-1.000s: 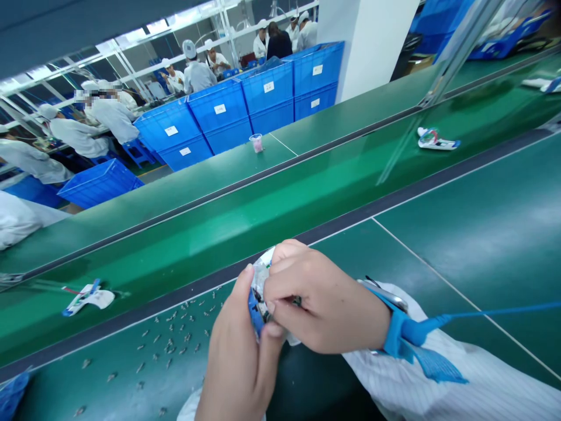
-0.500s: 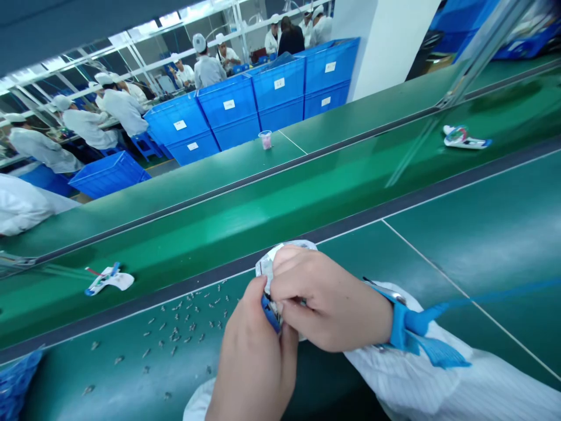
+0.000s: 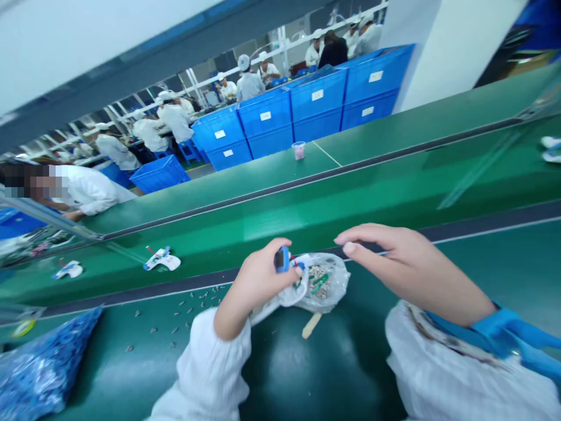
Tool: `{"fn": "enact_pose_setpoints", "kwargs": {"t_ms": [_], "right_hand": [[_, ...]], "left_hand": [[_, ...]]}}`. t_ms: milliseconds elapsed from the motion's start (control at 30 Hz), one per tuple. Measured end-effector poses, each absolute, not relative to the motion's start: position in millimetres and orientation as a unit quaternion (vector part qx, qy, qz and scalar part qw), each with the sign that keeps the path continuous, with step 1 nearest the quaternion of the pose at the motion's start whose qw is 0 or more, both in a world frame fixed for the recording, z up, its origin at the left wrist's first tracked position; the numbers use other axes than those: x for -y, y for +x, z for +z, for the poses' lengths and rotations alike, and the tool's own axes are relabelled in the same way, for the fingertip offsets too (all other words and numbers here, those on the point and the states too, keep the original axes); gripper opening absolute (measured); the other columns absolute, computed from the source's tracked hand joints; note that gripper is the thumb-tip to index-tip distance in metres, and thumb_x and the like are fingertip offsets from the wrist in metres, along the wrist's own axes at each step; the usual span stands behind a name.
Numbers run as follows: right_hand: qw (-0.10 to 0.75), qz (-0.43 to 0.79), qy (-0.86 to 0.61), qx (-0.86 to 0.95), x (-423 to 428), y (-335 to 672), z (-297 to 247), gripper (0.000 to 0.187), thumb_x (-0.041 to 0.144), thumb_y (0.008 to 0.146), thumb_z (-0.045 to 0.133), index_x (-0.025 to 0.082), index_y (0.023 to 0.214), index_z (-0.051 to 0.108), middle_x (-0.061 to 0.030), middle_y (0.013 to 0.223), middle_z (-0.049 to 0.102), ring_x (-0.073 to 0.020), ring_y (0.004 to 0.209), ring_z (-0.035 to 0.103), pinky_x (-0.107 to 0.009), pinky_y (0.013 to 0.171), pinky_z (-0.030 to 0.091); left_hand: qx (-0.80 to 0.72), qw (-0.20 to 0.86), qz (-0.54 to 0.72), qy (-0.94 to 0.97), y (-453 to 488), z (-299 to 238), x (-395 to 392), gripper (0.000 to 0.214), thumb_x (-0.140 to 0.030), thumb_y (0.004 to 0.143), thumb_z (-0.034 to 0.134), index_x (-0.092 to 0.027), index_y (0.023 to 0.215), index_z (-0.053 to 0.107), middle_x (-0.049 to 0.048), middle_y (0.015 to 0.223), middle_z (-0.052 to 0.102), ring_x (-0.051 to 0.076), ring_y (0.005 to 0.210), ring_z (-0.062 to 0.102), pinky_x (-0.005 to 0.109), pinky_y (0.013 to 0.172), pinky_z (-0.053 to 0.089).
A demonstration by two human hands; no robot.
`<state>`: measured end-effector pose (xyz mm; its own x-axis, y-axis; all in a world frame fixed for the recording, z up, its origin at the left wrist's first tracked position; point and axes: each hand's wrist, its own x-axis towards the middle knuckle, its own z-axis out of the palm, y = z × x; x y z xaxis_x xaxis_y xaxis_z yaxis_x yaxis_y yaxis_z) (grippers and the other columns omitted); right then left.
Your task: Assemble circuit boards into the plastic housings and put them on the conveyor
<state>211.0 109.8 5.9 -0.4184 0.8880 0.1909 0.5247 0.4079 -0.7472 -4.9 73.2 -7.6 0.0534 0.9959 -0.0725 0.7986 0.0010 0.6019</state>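
My left hand (image 3: 258, 275) is closed around a white plastic part with a blue end (image 3: 283, 259), lifted over the bench's far edge. Part of it is hidden by my fingers and thumb. Just beyond it lies a clear plastic bag (image 3: 335, 286) full of small metal pieces, with green strips among them. From under the bag pokes a flat wooden stick (image 3: 312, 325). To the right, my right hand (image 3: 394, 254) hovers with thumb and fingers apart and nothing visible between them. A blue strap circles that wrist.
Small metal pieces (image 3: 177, 313) are scattered on the green bench. A bag of blue parts (image 3: 41, 368) sits at left. Similar white parts (image 3: 163, 259) lie on the green belt (image 3: 263, 225). Across it stand a pink-filled cup (image 3: 298, 152) and blue crates (image 3: 267, 117); a person in white (image 3: 94, 190) leans there.
My right hand has come off the white part and moved right, its fingers parting. My left hand keeps the part, now turned. The plastic bag shows, and the view has swung left.
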Motion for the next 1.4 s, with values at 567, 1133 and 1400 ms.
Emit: {"fn": "enact_pose_setpoints", "kwargs": {"t_ms": [567,1133,1400], "right_hand": [[0.154,0.355,-0.401,0.83,-112,204,-12,0.038,0.052,0.086,0.047,0.031,0.111,0.066,-0.0031,0.116,0.064,-0.0275,0.104,0.061,-0.037,0.079,0.056],[0.226,0.397,-0.389,0.8,-112,180,-5,0.025,0.032,0.086,0.047,0.019,0.092,0.068,-0.0051,0.085,0.068,-0.0192,0.075,0.062,-0.029,0.064,0.045],[0.456,0.738,-0.223,0.446,-107,166,-13,0.052,0.059,0.075,0.059,0.015,0.102,0.06,-0.005,0.082,0.062,-0.0142,0.068,0.058,-0.027,0.063,0.046]], "left_hand": [[-0.937,0.06,0.086,0.333,-176,-68,-137,0.039,-0.036,0.088,0.055,-0.016,0.122,0.051,0.011,0.125,0.052,0.025,0.111,0.053,0.049,0.093,0.044],[-0.807,0.069,0.21,0.548,-156,-28,-105,0.027,-0.027,0.082,0.058,-0.015,0.106,0.053,0.0035,0.094,0.063,0.016,0.079,0.061,0.034,0.076,0.05],[-0.445,-0.058,0.245,0.859,-44,14,-30,0.022,-0.02,0.075,0.055,-0.023,0.097,0.051,0.0052,0.099,0.068,0.016,0.088,0.066,0.02,0.068,0.051]]}}
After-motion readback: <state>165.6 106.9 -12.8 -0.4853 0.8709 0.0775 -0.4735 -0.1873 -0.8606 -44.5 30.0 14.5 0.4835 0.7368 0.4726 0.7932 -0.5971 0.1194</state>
